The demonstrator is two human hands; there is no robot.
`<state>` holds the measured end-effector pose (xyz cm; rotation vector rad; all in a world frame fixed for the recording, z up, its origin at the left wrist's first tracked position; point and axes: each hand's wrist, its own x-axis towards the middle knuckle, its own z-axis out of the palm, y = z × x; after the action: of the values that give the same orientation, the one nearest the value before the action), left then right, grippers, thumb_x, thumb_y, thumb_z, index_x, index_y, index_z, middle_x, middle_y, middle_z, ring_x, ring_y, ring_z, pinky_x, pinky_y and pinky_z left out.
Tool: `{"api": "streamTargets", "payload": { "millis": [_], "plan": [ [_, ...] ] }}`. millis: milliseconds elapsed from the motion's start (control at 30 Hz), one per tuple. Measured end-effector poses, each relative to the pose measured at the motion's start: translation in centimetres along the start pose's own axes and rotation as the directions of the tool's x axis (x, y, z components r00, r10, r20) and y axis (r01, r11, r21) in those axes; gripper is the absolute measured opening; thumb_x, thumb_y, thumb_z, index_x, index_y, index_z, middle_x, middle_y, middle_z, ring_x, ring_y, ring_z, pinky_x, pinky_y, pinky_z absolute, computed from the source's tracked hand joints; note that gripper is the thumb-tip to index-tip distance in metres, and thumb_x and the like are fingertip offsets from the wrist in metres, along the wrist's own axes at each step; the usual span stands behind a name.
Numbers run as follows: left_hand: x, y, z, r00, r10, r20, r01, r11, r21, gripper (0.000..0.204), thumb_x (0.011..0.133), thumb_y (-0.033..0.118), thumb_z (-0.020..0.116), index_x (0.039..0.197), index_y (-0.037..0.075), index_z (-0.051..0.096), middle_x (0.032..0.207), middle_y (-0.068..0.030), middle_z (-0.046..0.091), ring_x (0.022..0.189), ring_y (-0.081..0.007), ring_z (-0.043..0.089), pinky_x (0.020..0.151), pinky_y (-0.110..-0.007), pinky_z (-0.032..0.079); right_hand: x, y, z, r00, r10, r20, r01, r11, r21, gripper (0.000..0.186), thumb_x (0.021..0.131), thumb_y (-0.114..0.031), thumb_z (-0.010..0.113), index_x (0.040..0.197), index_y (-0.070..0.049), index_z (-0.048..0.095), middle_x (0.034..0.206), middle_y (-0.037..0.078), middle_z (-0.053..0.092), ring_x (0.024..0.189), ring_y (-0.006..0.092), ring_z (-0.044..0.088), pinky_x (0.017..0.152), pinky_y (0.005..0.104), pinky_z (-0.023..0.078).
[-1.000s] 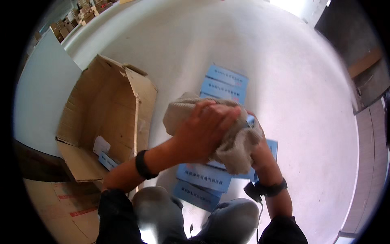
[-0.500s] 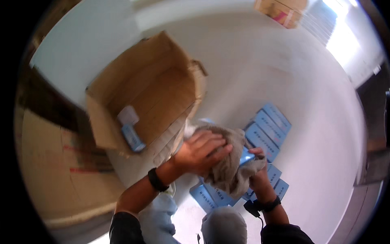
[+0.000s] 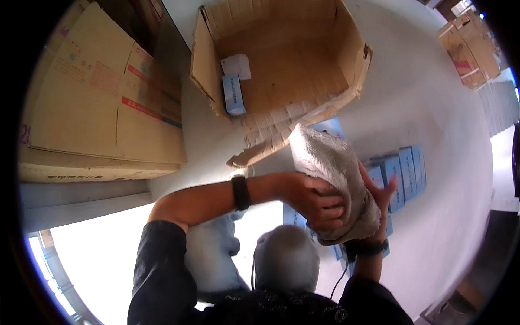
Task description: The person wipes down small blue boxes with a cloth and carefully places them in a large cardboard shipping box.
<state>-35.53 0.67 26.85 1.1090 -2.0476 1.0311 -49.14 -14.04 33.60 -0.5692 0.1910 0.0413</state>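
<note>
A grey-beige cloth point(image 3: 333, 168) is bunched between my two hands, in front of my body. My left hand point(image 3: 320, 205) is closed on its near left side, fingers curled into the fabric. Along the right side, my right hand point(image 3: 382, 196) grips the cloth with its thumb raised; part of that hand is behind the fabric. Whatever the cloth wraps is hidden. Several small blue boxes point(image 3: 407, 172) stand in a row just right of my right hand, and more show partly beneath my wrists. Another blue box point(image 3: 335, 127) peeks out beyond the cloth's far end.
An open cardboard carton point(image 3: 292, 70) lies ahead, holding one blue box point(image 3: 234, 95) and a white paper piece point(image 3: 238, 66). A large closed carton point(image 3: 81, 97) stands at the left. Farther off at the right is another carton point(image 3: 467, 53) on the pale floor.
The view has swung, so the open carton sits higher and farther right. Both hands have shifted on the cloth; the blue box that showed in its fold beside my right hand is no longer visible.
</note>
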Motion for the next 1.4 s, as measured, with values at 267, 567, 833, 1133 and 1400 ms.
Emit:
{"api": "streamTargets", "payload": {
  "millis": [267,567,833,1133,1400],
  "plan": [
    [-4.3,-1.2,-0.5,0.982,-0.078,0.171,0.099,0.988,-0.122,0.008,0.079,0.026,0.064,0.088,0.027,0.062,0.093,0.0079,0.061,0.099,-0.0114,0.063,0.098,-0.034,0.045,1.6,1.4,-0.3,0.942,-0.261,-0.212,0.034,0.702,-0.711,0.094,0.068,-0.021,0.083,0.146,-0.004,0.034,0.125,0.016,0.058,0.115,0.0231,0.057,0.099,0.0331,0.044],
    [-5.3,-0.2,-0.3,-0.057,-0.788,0.613,0.181,-0.612,-0.770,0.093,0.084,0.059,0.063,0.145,-0.002,0.028,0.144,-0.0189,0.040,0.131,-0.0296,0.044,0.109,-0.045,0.036,6.2,5.5,1.4,0.740,-0.669,0.063,0.088,0.004,-0.996,0.095,0.063,-0.028,0.088,0.142,-0.003,0.041,0.129,0.020,0.057,0.115,0.0331,0.058,0.100,0.0388,0.045],
    [-13.7,-1.4,0.4,-0.031,-0.795,0.605,0.054,-0.606,-0.793,0.099,0.073,0.062,0.073,0.143,0.002,0.037,0.139,-0.0158,0.049,0.124,-0.0280,0.052,0.105,-0.042,0.044,12.0,6.5,2.6,0.700,-0.298,0.649,0.413,-0.572,-0.708,0.077,0.072,-0.023,0.081,0.138,0.002,0.047,0.134,0.022,0.053,0.120,0.0386,0.055,0.107,0.0501,0.034],
    [-13.5,-2.6,-1.3,-0.194,-0.805,0.560,-0.158,-0.538,-0.828,0.082,0.093,0.068,0.041,0.149,0.009,0.031,0.147,-0.0132,0.042,0.134,-0.0280,0.043,0.111,-0.044,0.038,17.1,7.0,2.8,0.819,-0.165,0.550,0.474,-0.347,-0.809,0.072,0.090,-0.028,0.060,0.152,-0.008,0.030,0.152,0.026,0.032,0.140,0.0434,0.033,0.113,0.0474,0.029],
    [-15.3,-4.1,-5.3,-0.027,-0.867,0.498,-0.402,-0.447,-0.799,0.083,0.091,0.066,0.048,0.146,0.006,0.034,0.144,-0.0157,0.045,0.130,-0.0297,0.047,0.111,-0.045,0.038,14.9,10.5,1.0,0.836,-0.194,0.513,0.460,-0.261,-0.849,0.081,0.085,-0.024,0.073,0.150,-0.007,0.028,0.156,0.028,0.018,0.144,0.0464,0.019,0.115,0.0546,0.022]
  ]
}}
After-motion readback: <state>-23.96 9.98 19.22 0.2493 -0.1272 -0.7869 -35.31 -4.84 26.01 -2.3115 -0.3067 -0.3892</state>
